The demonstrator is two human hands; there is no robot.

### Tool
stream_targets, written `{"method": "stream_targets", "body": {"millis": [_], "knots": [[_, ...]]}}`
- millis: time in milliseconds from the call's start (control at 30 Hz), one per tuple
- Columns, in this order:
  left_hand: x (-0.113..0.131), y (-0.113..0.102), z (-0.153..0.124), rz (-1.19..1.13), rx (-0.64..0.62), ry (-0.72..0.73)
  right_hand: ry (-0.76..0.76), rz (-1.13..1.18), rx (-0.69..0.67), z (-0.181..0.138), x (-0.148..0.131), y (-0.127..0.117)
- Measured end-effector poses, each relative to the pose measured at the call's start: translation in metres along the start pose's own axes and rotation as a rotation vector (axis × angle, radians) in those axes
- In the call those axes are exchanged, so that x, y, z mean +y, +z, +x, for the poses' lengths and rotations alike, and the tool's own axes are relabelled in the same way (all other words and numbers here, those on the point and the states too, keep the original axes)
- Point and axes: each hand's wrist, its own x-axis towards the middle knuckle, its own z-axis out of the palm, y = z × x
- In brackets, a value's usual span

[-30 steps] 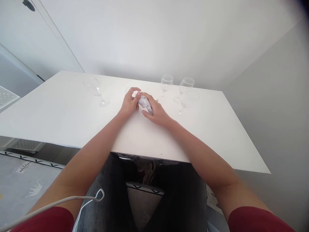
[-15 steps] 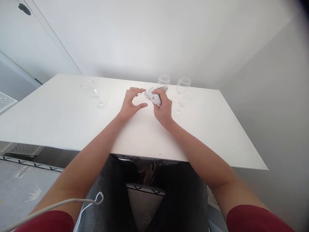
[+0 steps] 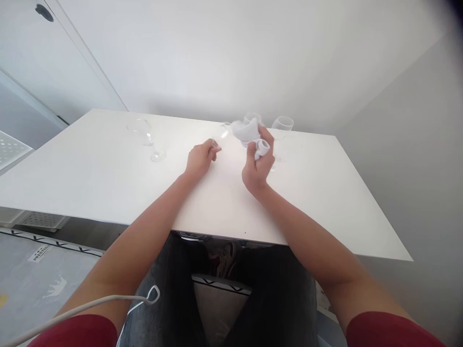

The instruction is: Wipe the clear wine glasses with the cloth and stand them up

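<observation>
My right hand (image 3: 256, 166) is raised a little above the white table (image 3: 90, 173) and is closed on a crumpled white cloth (image 3: 248, 131). My left hand (image 3: 200, 157) rests on the table with its fingers pinched on a small clear part, apparently the foot of a wine glass (image 3: 221, 132) that lies tilted between my hands. That glass is faint and hard to trace. The cloth sits at its far end.
One clear wine glass (image 3: 144, 135) stands left of my hands. Behind the cloth, near the wall, stand two more glasses (image 3: 282, 124) and a third one (image 3: 278, 155) beside my right hand. A white cable (image 3: 108, 301) hangs over my lap.
My right hand has lifted the cloth up and to the right, away from the left hand. The left hand's fingers have closed from a loose curl into a pinch.
</observation>
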Motion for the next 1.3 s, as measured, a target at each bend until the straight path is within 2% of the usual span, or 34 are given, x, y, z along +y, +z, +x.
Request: {"method": "stream_targets", "body": {"millis": [100,133,167,267,333,467,500,667,767,833,933,1033,1100,1233,1300], "knots": [[0.000,-0.003,0.001,-0.332,0.224,-0.010,0.047,0.070,0.034,0.001,0.002,0.003],[0.000,-0.003,0.001,-0.424,0.238,0.018,0.111,0.138,0.022,0.001,0.003,0.005],[0.001,-0.003,0.000,-0.487,0.189,0.052,0.189,0.222,0.001,0.001,0.004,0.007],[0.005,-0.001,-0.004,-0.534,-0.205,0.116,0.427,0.497,-0.123,0.004,0.003,0.013],[0.006,0.002,-0.006,-0.538,-0.374,0.111,0.523,0.635,-0.220,0.008,0.001,0.013],[0.007,0.006,-0.007,-0.652,-0.351,0.066,0.573,0.720,-0.330,0.013,-0.003,0.007],[0.008,0.007,-0.007,-0.681,-0.377,0.067,0.583,0.715,-0.344,0.013,-0.004,0.006],[0.011,0.004,-0.009,-0.706,-0.689,0.062,0.602,0.678,-0.427,0.014,0.001,0.005],[0.012,0.002,-0.009,-0.743,-0.730,0.023,0.525,0.630,-0.452,0.014,0.000,0.005],[0.012,0.002,-0.008,-0.752,-0.674,0.021,0.470,0.560,-0.422,0.011,-0.003,0.007],[0.013,0.006,-0.010,-0.704,-0.581,0.019,0.354,0.365,-0.277,0.002,-0.010,0.011],[0.016,0.009,-0.013,-0.660,-0.590,0.036,0.260,0.227,-0.155,-0.003,-0.013,0.013],[0.018,0.008,-0.015,-0.688,-0.661,0.046,0.310,0.305,-0.166,-0.001,-0.013,0.011],[0.019,0.001,-0.015,-0.808,-0.898,-0.037,0.559,0.637,-0.348,0.010,-0.013,0.005],[0.016,-0.001,-0.012,-0.852,-0.915,-0.084,0.643,0.739,-0.401,0.012,-0.015,0.004]]}}
